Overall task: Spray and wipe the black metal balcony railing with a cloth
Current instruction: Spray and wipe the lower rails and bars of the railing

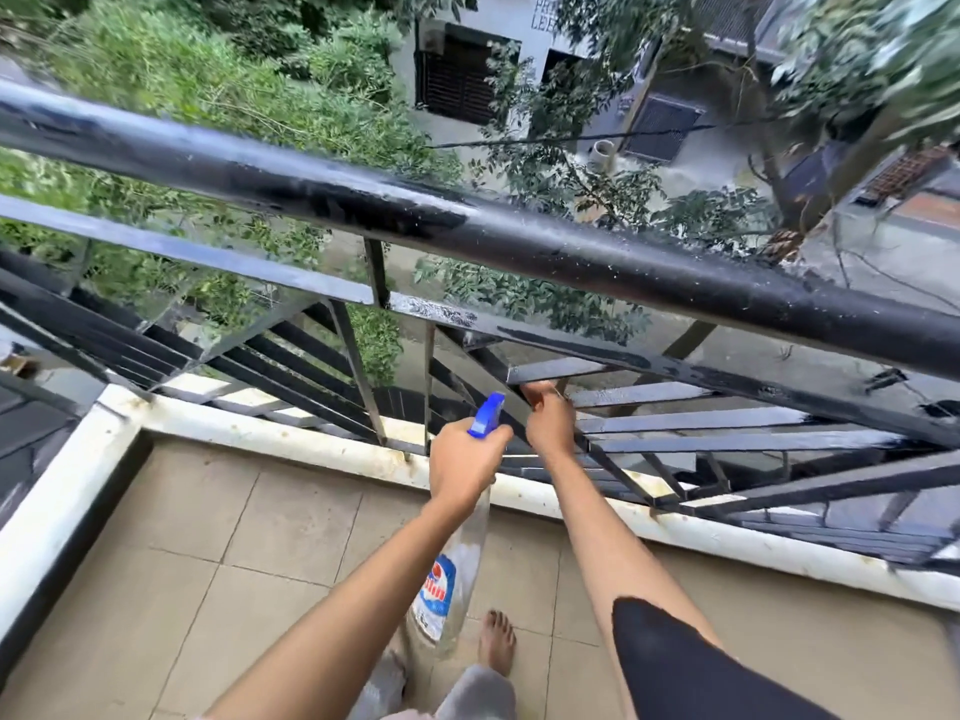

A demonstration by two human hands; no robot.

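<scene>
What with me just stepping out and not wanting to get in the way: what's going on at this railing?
A person is cleaning the black balcony railing. Their left hand holds a clear spray bottle with a blue trigger head, aimed low at the bars. Their right hand is curled against a lower slat; whether it holds a cloth cannot be seen. The top rail looks wet and streaked.

Black metal railing, wet and glossy, lines the balcony edge; a clear, blue-triggered spray bottle points at its slats.
</scene>
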